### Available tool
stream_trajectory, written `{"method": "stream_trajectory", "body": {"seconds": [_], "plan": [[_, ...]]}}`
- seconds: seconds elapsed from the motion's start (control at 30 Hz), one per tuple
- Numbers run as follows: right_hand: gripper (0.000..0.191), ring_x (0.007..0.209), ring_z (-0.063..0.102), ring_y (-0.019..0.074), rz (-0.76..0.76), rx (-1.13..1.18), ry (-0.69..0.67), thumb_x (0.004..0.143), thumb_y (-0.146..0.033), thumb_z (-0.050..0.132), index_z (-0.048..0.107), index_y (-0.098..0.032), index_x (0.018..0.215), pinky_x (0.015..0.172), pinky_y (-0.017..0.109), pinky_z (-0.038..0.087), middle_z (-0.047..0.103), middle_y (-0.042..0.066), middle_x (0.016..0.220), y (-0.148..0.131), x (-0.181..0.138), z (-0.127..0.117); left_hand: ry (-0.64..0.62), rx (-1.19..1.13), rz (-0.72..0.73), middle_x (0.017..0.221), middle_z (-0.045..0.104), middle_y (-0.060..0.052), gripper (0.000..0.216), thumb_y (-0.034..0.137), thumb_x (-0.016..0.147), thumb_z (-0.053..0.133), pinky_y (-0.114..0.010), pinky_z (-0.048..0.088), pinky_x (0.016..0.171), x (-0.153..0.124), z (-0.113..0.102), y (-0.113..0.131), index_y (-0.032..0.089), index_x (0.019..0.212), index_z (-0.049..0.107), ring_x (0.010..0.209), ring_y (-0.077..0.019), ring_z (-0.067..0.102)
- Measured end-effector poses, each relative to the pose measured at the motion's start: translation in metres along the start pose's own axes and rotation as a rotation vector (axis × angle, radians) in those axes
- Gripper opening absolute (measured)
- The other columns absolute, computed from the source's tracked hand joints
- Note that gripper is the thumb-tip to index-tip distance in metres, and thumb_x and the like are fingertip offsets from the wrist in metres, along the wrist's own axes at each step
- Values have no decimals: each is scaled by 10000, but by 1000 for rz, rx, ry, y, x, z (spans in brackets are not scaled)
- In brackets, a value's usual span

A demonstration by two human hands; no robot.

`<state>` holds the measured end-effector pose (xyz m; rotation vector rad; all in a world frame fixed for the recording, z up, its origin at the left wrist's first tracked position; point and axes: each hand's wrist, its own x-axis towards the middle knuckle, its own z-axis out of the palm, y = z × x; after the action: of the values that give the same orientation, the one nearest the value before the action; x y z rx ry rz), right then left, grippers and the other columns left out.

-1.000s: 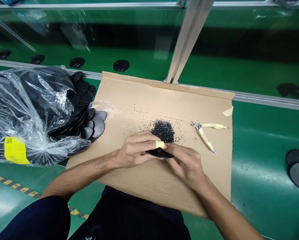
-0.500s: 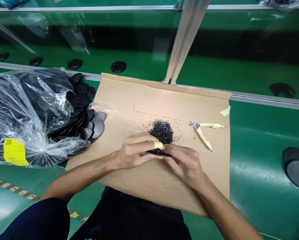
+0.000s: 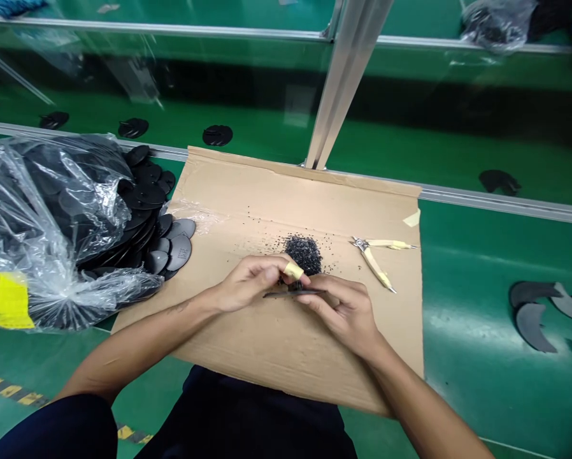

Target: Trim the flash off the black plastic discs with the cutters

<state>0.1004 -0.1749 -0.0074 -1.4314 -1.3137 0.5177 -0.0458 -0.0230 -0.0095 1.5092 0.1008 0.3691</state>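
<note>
Both my hands hold one flat black plastic disc (image 3: pixel 286 294) edge-on above a brown cardboard sheet (image 3: pixel 267 344). My left hand (image 3: pixel 250 282) is closed on its left side, with a yellow finger cot on one fingertip pressing at the disc's top. Fingers of my right hand (image 3: pixel 346 312) curl around the right side from below. Just behind the hands lies a small heap of black plastic bits (image 3: pixel 304 253).
A clear plastic bag of black discs (image 3: pixel 51 223) spills onto the cardboard's left edge. Yellow-handled cutters (image 3: pixel 374 258) lie right of the heap. Dark curved parts (image 3: pixel 534 312) rest on the green bench at right. Single discs (image 3: pixel 217 134) ride the green conveyor behind; a metal post (image 3: pixel 343 76) rises there.
The hands keep the same hold on the disc, and my left fingers have shifted slightly on its top. The view has drifted right, so everything sits a little further left.
</note>
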Motion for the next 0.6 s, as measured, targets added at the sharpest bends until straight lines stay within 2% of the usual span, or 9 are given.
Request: {"method": "stream_trajectory", "body": {"seconds": [0.07,0.13,0.2,0.3,0.37,0.43,0.5,0.6], "plan": [[130,654,678,134,33,-42,-8,964,-303,665,744,-202,947,623,260,549,757,20,798,-2,2,-4,19,62,7,1026,731,-94,525,640,947,555,-307,571,839,-1,3,-3,198,1149,755,947,-182,692],[179,693,688,146,40,-108,-131,975,-342,647,749,-198,947,648,273,557,759,31,817,-2,6,-17,100,159,35,1051,753,-83,375,491,930,680,-291,578,851,-2,5,-8,202,1158,748,967,-176,708],[204,816,715,181,26,-249,-212,963,-384,662,746,-202,1003,744,318,584,771,58,926,1,9,-38,215,223,48,1039,776,-82,256,360,929,705,-279,591,843,-1,8,-13,182,1105,760,952,-169,725],[361,1063,684,296,29,-682,-100,898,-452,730,705,-213,1167,901,474,574,733,123,1151,16,10,-78,338,244,54,1008,787,-79,215,312,902,724,-267,612,795,0,8,-18,161,1050,764,910,-162,736],[498,1042,664,361,74,-968,-80,833,-492,781,683,-204,1227,807,521,580,700,168,1185,30,7,-101,384,274,67,976,781,-70,209,287,873,745,-249,611,750,0,8,-18,158,1038,760,865,-147,726],[484,899,670,346,93,-1101,-67,818,-486,786,699,-178,1182,666,462,569,703,180,1084,44,4,-115,409,310,89,960,773,-68,224,267,859,750,-242,605,727,1,7,-17,151,1051,750,835,-137,711],[364,808,664,296,74,-1084,-37,867,-440,732,710,-178,1119,593,392,531,700,170,1017,51,4,-115,410,355,126,941,765,-67,231,258,857,746,-245,597,723,1,6,-15,145,1059,742,814,-131,694],[262,838,680,261,43,-847,-20,931,-374,639,671,-193,1119,643,362,539,706,133,1015,44,9,-98,363,442,188,908,750,-61,206,263,882,729,-255,577,731,2,3,-13,153,1055,749,809,-133,674]]}}
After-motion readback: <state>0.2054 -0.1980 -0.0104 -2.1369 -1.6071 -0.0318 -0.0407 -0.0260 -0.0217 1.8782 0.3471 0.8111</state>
